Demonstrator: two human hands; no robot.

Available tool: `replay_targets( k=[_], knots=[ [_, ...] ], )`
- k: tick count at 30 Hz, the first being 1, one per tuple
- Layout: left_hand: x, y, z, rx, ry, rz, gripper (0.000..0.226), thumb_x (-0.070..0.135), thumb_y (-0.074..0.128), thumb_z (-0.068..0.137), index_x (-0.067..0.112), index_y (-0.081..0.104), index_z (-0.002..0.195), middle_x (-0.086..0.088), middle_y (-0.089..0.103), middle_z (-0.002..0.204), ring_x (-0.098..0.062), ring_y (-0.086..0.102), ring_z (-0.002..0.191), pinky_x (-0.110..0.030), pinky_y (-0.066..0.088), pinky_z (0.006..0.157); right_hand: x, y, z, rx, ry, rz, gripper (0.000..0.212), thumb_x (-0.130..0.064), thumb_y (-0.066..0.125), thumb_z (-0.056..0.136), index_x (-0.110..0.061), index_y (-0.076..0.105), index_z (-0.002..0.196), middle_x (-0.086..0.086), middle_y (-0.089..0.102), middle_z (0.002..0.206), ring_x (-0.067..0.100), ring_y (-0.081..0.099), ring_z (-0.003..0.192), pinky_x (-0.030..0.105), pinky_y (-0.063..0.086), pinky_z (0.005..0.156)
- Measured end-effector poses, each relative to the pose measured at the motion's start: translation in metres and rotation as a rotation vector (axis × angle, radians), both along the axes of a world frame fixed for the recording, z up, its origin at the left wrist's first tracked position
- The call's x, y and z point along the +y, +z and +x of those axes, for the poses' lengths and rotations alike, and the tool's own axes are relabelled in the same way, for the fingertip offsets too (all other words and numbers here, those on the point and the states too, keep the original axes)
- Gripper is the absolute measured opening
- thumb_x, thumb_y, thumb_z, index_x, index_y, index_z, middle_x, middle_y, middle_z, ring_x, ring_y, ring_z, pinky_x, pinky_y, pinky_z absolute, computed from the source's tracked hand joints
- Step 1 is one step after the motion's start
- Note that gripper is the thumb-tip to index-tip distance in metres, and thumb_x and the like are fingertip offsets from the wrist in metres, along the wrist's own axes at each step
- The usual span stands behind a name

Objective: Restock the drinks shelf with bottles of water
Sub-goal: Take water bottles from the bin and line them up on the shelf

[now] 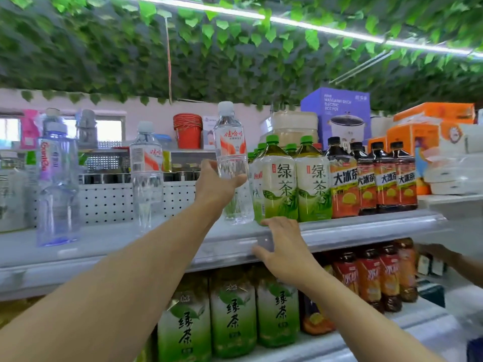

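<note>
My left hand (218, 185) grips a clear water bottle (231, 142) with a red and white label and a white cap. It holds the bottle upright at the top shelf (109, 241), just left of the green tea bottles (281, 178). Its base looks to be at the shelf surface. A second water bottle of the same kind (147, 173) stands on the shelf further left. My right hand (283, 246) rests on the shelf's front edge below the green tea, fingers straight and spread.
A tall bluish bottle (58, 189) stands at the shelf's left. Dark iced tea bottles (376, 176) fill the right side. More green tea (232, 314) and iced tea bottles sit on the shelf below. Another person's hand (439, 253) reaches in at the right.
</note>
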State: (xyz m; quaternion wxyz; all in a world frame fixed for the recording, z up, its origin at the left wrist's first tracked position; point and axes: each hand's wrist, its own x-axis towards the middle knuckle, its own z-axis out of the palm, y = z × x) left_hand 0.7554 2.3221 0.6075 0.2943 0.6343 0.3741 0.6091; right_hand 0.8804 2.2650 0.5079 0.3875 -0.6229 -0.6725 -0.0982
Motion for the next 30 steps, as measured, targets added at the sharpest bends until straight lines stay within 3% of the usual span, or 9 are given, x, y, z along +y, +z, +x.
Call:
replay_targets(
  k=[3,8,18,22,26,30],
  knots=[
    [0.009,-0.008,0.006,0.029,-0.006,-0.004,0.050,0.025,0.078,0.075,0.021,0.038,0.106,0.003,0.051,0.097,-0.020,0.053,0.092,-0.042,0.048,0.089,0.005,-0.007,0.001,-0.036,-0.016,0.065,0.058,-0.043,0.058,0.089,-0.021,0.036,0.139,-0.005,0.034,0.138,0.014,0.022,0.132,0.029,0.020,0.113],
    [0.017,-0.019,0.013,0.063,-0.002,-0.010,0.055,0.029,0.078,0.075,0.022,0.041,0.115,-0.003,0.057,0.115,-0.022,0.057,0.097,-0.041,0.048,0.090,0.009,-0.013,0.002,-0.057,-0.009,0.136,0.055,-0.041,0.059,0.088,-0.021,0.038,0.135,-0.006,0.034,0.134,0.012,0.022,0.128,0.025,0.021,0.108],
    [0.020,-0.020,0.014,0.127,0.014,0.004,0.065,0.038,0.077,0.074,0.023,0.037,0.124,-0.004,0.056,0.123,-0.024,0.055,0.106,-0.046,0.047,0.094,0.012,-0.013,-0.001,-0.058,-0.053,0.164,0.053,-0.045,0.059,0.087,-0.022,0.041,0.131,-0.007,0.036,0.129,0.012,0.025,0.124,0.027,0.026,0.107],
    [0.017,-0.019,0.007,0.185,-0.116,-0.089,0.067,0.034,0.073,0.080,0.018,0.035,0.132,0.000,0.051,0.117,-0.018,0.050,0.099,-0.037,0.045,0.089,0.012,-0.012,-0.002,-0.052,-0.060,0.155,0.054,-0.045,0.059,0.086,-0.022,0.041,0.131,-0.007,0.037,0.129,0.012,0.026,0.123,0.027,0.027,0.107],
    [0.020,-0.023,0.004,0.209,-0.179,-0.159,0.046,0.030,0.070,0.083,0.020,0.040,0.117,-0.002,0.057,0.115,-0.020,0.056,0.100,-0.035,0.043,0.076,0.011,-0.010,-0.002,-0.054,-0.068,0.142,0.055,-0.046,0.061,0.085,-0.023,0.041,0.130,-0.008,0.037,0.127,0.012,0.027,0.122,0.028,0.028,0.107],
    [0.023,-0.025,0.008,0.214,-0.151,-0.132,0.045,0.032,0.071,0.082,0.023,0.036,0.108,0.002,0.055,0.103,-0.018,0.057,0.092,-0.033,0.044,0.069,0.011,-0.008,0.000,-0.035,-0.066,0.130,0.057,-0.046,0.063,0.082,-0.021,0.040,0.128,-0.007,0.035,0.124,0.012,0.027,0.119,0.027,0.030,0.104]
  ],
)
